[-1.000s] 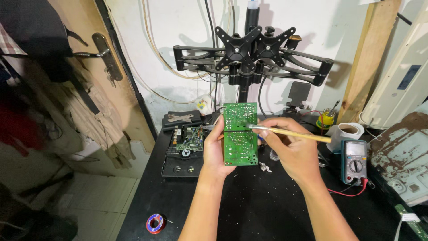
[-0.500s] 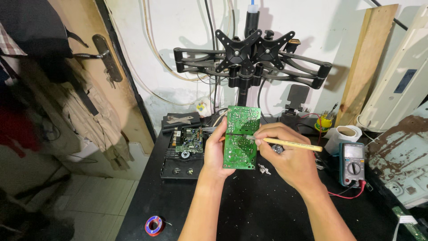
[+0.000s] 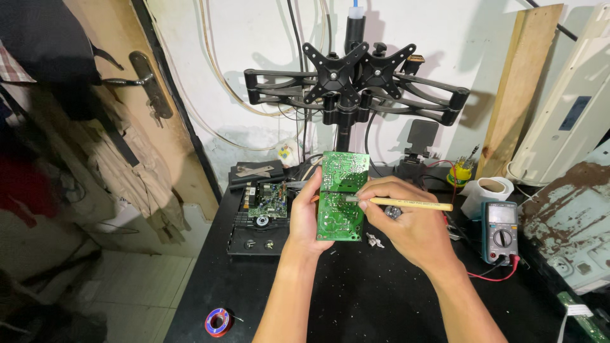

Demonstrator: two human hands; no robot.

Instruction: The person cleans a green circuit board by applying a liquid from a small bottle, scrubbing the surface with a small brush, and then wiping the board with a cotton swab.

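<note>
My left hand [image 3: 306, 219] holds a green circuit board [image 3: 340, 195] upright by its left edge, solder side toward me, above the black table [image 3: 356, 298]. My right hand [image 3: 406, 222] grips a thin brush with a pale wooden handle [image 3: 413, 204]. The brush's metal ferrule and tip rest against the middle of the board.
An opened black device with a small green board [image 3: 264, 213] lies at the left. A multimeter [image 3: 501, 231] with red lead sits at the right, beside a white tape roll [image 3: 486, 192]. A red wire spool [image 3: 218, 321] lies near the front. A black monitor-arm stand [image 3: 346, 89] rises behind.
The brush tip has shifted slightly left and down across the board. My view has moved a little closer; the left hand keeps the board in place.
</note>
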